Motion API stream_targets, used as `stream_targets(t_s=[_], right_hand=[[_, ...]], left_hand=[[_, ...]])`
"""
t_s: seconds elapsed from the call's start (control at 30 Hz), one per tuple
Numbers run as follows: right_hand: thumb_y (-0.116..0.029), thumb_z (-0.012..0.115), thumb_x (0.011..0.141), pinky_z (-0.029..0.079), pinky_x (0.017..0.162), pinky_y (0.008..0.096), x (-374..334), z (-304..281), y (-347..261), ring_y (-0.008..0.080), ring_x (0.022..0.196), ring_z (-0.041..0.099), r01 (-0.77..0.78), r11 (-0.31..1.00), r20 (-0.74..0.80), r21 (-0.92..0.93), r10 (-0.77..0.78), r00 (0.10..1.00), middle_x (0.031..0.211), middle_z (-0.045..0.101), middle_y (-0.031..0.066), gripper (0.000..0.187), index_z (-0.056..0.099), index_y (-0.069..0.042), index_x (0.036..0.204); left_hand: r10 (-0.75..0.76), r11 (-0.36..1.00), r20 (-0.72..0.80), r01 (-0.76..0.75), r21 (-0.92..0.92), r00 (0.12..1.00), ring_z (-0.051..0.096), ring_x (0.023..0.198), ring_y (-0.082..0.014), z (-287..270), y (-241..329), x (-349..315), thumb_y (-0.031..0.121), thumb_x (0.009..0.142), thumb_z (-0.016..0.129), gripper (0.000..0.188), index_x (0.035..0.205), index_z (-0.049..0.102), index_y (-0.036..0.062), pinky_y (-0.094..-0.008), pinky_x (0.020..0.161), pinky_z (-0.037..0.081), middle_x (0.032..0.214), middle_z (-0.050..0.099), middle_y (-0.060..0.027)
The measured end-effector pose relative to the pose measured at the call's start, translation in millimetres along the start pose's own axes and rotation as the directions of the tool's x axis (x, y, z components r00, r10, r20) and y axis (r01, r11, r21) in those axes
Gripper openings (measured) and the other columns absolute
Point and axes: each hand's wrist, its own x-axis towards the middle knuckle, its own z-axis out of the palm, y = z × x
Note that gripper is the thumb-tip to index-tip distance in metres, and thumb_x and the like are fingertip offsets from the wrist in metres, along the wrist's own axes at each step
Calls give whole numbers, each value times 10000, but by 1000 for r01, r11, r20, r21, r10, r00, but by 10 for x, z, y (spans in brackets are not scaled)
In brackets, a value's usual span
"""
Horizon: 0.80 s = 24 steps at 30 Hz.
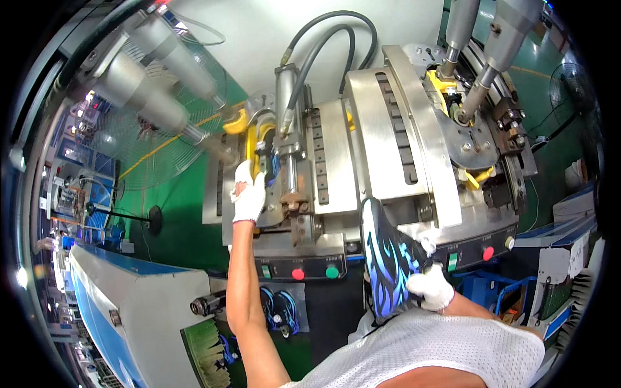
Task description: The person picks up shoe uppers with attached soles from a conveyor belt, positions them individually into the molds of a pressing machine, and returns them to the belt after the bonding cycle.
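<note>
Beside the cylinder (286, 97) on the machine (375, 139), the left hand (249, 195), its grip unclear, could be pinched if parts move; the right hand (432, 288) holds a shoe (385, 258) in front, droppable if fingers slip.

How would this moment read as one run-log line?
left hand: at yellow part of machine | right hand: holding flame-patterned shoe | nearby: red button, green button

Smooth, shiny metal machine (376, 139); mesh-cloth shirt (414, 343).
</note>
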Motion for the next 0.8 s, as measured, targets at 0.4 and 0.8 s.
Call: stream_targets(t_s=[0.4,0.8], right_hand=[[-40,751,890,540,981,350,60,-18,-163,161,1100,647,-112,991,-118,-77,102,988,1312,668,98,562,554,47,1408],[-147,740,927,627,815,399,2796,1887,-115,202,935,723,-28,999,252,41,17,968,1062,729,93,372,623,-6,1250]], left_hand=[[-332,941,43,327,89,942,630,1235,-410,57,-188,1069,489,826,798,757,1410,542,80,-481,1052,477,1327,651,-242],[-567,773,-143,464,-433,812,619,1056,-267,-1476,565,-2896,119,812,772,533,1275,571,-55,-382,987,489,1179,645,-167]])
